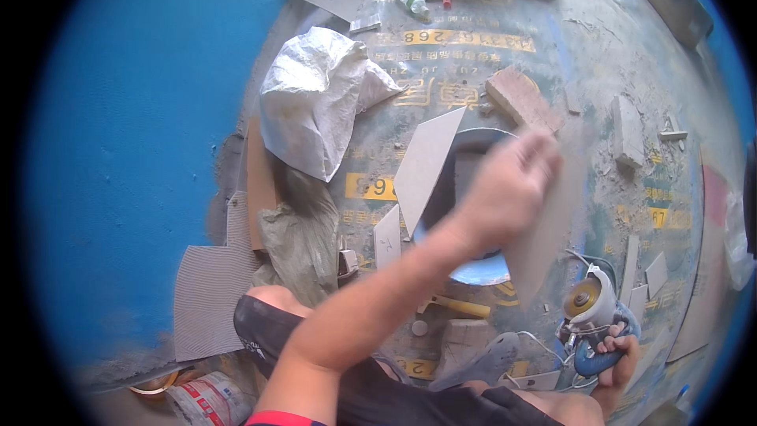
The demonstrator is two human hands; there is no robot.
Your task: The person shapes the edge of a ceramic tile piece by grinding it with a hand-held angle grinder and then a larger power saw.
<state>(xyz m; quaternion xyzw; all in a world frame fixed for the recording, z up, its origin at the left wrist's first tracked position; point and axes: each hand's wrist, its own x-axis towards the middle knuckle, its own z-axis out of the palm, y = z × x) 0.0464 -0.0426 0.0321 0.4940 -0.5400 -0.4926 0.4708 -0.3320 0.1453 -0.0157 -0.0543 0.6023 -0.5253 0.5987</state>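
My left hand point(505, 193) reaches across above a bucket point(482, 274) and is smeared by motion. Its fingers are curled at the upper edge of a pale tile piece point(544, 237), which is blurred too; the exact grip is hard to make out. Low on the right, my right hand point(613, 351) is wrapped round the handle of an angle grinder point(595, 308) with a yellowish disc facing up. The bucket stands between my hands, partly hidden by my left arm. Another cut tile piece point(430, 166) leans on its left side.
A white sack point(311, 99) lies left of the bucket, beside a blue wall-like surface point(142, 150). A brick-like block point(520, 99) sits beyond the bucket. A yellow-handled tool point(461, 305), white cord point(540, 343) and several tile offcuts point(654, 274) lie on the dusty printed floor sheet point(465, 59).
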